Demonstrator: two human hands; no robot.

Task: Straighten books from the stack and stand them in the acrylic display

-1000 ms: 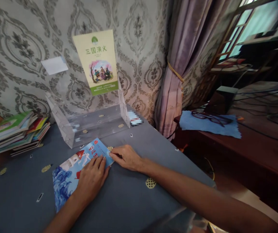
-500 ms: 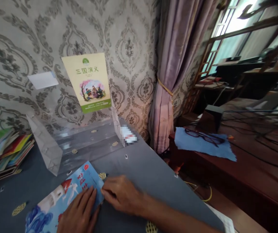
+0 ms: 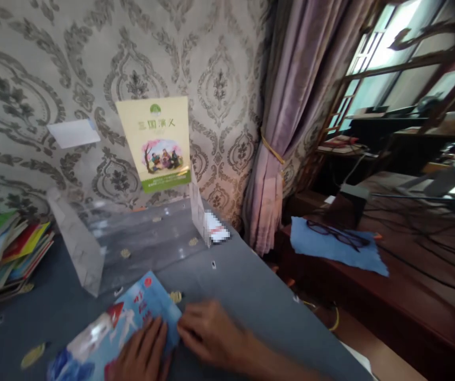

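Book [image 3: 113,334] flat, probably glossy, under left hand [image 3: 142,353].

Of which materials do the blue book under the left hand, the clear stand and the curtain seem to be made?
Blue book: probably paper or card with a glossy finish, as light glares on its cover.
Clear stand: likely smooth transparent plastic, since the tabletop shows through; glass is not excluded.
Curtain: apparently fabric with a slight sheen, hanging in soft folds.
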